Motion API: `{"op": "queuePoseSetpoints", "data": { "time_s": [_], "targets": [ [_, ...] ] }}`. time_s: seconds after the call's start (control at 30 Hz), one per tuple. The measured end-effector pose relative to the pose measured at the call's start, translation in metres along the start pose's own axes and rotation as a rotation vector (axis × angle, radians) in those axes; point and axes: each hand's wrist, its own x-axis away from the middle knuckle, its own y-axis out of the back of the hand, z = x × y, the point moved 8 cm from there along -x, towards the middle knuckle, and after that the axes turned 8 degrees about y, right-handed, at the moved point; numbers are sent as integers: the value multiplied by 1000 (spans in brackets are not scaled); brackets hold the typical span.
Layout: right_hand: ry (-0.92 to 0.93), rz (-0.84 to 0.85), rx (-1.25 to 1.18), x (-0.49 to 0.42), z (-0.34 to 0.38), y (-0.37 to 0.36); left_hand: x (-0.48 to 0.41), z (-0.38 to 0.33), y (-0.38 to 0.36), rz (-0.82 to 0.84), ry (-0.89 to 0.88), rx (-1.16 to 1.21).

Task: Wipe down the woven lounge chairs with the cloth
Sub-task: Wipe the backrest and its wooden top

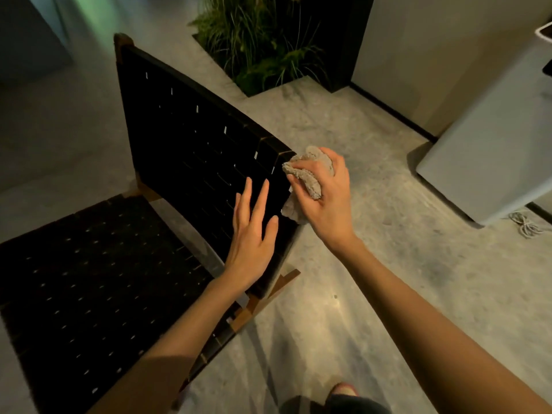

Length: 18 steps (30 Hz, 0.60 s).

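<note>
Cloth (310,182) at woven chair (191,150) corner, plants (263,40) and cabinet (484,162) behind

A black woven-strap lounge chair (185,138) with a brown wooden frame is seen across the left and centre of the frame. Its seat (89,279) is spread over the lower left, and its backrest (167,115) is leaned back, running from upper left down to centre. And there, a crumpled beige-grey terry cloth (310,177) is bunched in the right hand (325,198) and pressed against the backrest's near top corner, right of centre.
</note>
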Motion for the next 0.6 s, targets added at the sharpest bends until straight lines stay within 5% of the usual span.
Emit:
{"op": "queuePoseSetpoints", "data": {
  "time_s": [0.27, 0.6],
  "targets": [
    [259, -283, -27, 28, -16, -15, -23, 41, -44, -193, -367, -135],
    [206, -559, 98, 56, -23, -21, -19, 81, -61, -340, -506, -57]
  ]
}}
